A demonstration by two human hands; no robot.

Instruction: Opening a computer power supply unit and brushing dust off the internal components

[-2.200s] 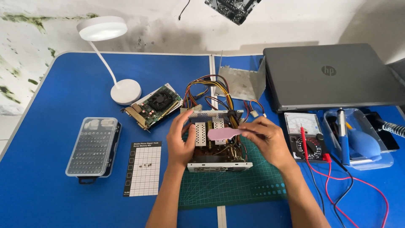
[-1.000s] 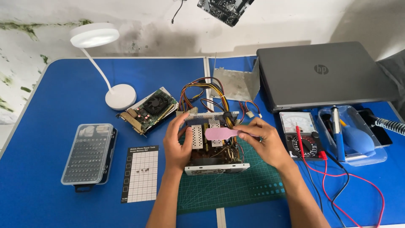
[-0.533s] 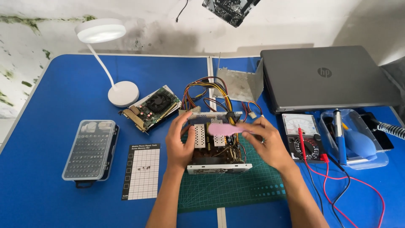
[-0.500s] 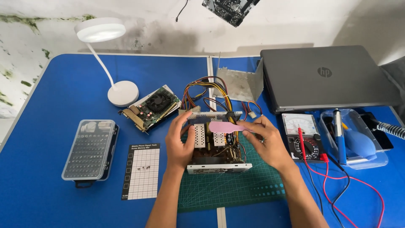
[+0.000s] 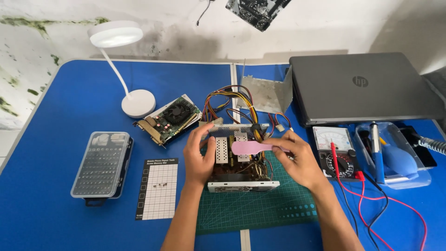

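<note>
An opened power supply unit with bare heat sinks and a bundle of coloured wires sits on a green cutting mat. My left hand rests on the unit's left side, fingers curled over its edge. In my right hand is a flat pink tool, its broad end held over the heat sinks.
A white desk lamp and a graphics card lie at the left. A clear bit case and a screw mat are at the front left. A closed laptop, a multimeter with leads and a clear tray stand at the right.
The pink tool has shifted slightly over the unit's heat sinks while my left hand stays on the unit. The view has wobbled a little.
</note>
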